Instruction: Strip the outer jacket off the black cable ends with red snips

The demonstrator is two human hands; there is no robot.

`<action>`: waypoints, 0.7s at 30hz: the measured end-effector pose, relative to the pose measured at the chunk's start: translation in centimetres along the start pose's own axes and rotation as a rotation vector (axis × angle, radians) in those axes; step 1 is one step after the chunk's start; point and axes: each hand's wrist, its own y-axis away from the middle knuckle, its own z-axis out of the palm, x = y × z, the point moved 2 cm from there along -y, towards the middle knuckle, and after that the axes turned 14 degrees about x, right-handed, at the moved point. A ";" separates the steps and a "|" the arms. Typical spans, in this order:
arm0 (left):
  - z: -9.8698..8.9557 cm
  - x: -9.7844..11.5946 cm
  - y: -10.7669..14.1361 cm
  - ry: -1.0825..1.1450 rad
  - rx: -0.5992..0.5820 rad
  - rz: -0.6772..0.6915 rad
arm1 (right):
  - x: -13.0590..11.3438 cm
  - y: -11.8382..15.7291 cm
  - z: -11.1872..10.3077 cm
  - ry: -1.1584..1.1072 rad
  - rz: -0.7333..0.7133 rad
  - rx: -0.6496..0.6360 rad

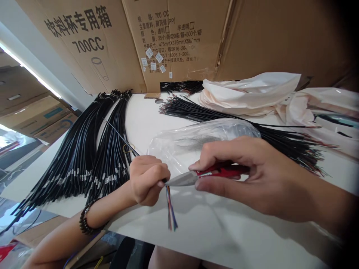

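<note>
My left hand (148, 179) is closed around a black cable (120, 135), whose length runs up and back behind the fist. From the cable's near end hang several thin coloured wires (169, 209), below the fingers. My right hand (238, 175) grips red-handled scissors (183, 179), with thumb and forefinger close to the base of the blades. The blade tip meets the cable end beside my left thumb. Fingers partly cover the handles and the held part of the cable.
Bundles of black cables (81, 145) with white labels lie at left on the white table (224, 231). A clear plastic bag (174, 144) and more black cables (291, 149) lie behind my hands. Cardboard boxes (179, 33) stand along the back, near white plastic wrapping (246, 91).
</note>
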 end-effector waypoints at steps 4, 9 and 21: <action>-0.8 -0.5 -2.5 -0.120 -0.211 0.056 | -0.1 -0.4 -1.3 0.067 -0.001 0.050; -1.4 -2.4 -6.8 -0.180 -0.310 0.381 | -1.1 -0.4 -3.2 0.254 -0.162 0.149; 2.3 -6.8 -14.2 -0.207 -1.022 0.397 | 3.7 -1.0 -2.4 1.061 -0.860 0.299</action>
